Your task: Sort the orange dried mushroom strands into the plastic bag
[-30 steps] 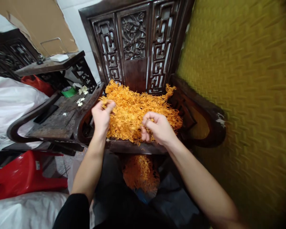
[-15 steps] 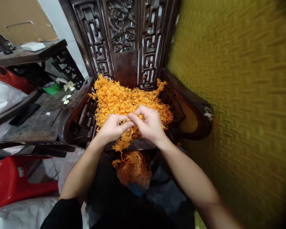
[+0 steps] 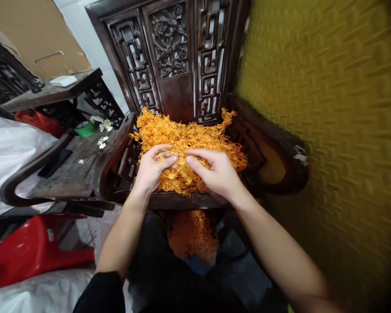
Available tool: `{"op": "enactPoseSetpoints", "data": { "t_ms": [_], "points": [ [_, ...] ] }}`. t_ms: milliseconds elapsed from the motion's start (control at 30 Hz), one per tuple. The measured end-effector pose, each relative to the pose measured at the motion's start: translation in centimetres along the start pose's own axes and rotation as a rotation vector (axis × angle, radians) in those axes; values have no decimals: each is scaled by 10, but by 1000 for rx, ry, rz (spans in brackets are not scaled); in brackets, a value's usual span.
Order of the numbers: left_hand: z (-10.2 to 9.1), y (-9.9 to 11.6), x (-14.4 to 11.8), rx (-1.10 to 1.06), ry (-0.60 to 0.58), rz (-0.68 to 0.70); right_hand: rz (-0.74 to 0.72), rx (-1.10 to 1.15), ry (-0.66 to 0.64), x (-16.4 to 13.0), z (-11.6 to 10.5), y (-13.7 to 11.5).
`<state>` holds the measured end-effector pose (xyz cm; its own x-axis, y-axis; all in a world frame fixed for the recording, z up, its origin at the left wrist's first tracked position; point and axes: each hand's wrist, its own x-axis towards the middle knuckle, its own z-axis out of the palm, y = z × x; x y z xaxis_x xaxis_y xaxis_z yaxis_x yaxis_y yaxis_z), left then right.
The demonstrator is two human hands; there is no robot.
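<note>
Facing each other, left hand [image 3: 150, 170] and right hand [image 3: 220, 174] curve loosely; whether either pinches anything, I cannot tell. Orange heap [image 3: 182, 135] lies beneath and beyond them; if tangled, hard tugging could drag some off the seat [image 3: 182, 201].

Access to the seat [image 3: 179, 201] is open from above and over its near edge. The backrest [image 3: 177, 98] closes the far side; the left armrest [image 3: 101, 176] and right armrest [image 3: 276, 132] flank the pile [image 3: 169, 126]. The wall [image 3: 332, 108] bars the right. Only a narrow gap separates the left hand [image 3: 152, 169] and right hand [image 3: 215, 171] at their fingertips.
</note>
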<state>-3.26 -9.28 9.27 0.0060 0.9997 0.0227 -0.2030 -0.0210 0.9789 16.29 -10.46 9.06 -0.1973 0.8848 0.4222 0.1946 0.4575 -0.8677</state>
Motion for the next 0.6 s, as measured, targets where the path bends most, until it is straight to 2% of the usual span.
{"op": "enactPoseSetpoints", "data": {
  "t_ms": [100, 200, 267, 367, 433, 467, 533, 600],
  "points": [
    [4, -1, -3, 26, -31, 30, 13, -127, 6, 1, 4, 5],
    [10, -3, -4, 67, 9, 83, 23, -224, 8, 2, 5, 8],
    [10, -3, 0, 102, 41, 148, 20, -207, 47, 3, 3, 7],
    [1, -2, 10, 133, 130, 242, 12, -46, 272, 6, -10, 5],
    [-10, -2, 18, 99, 228, 259, 35, 158, 438, 9, -21, 7],
    [-15, -2, 21, 75, 256, 254, 61, 267, 469, 11, -25, 8],
    [-20, -4, 23, 50, 230, 228, 118, 440, 379, 12, -28, 11],
    [-19, -6, 22, 63, 132, 201, 151, 499, 223, 11, -23, 13]
  ]
}}
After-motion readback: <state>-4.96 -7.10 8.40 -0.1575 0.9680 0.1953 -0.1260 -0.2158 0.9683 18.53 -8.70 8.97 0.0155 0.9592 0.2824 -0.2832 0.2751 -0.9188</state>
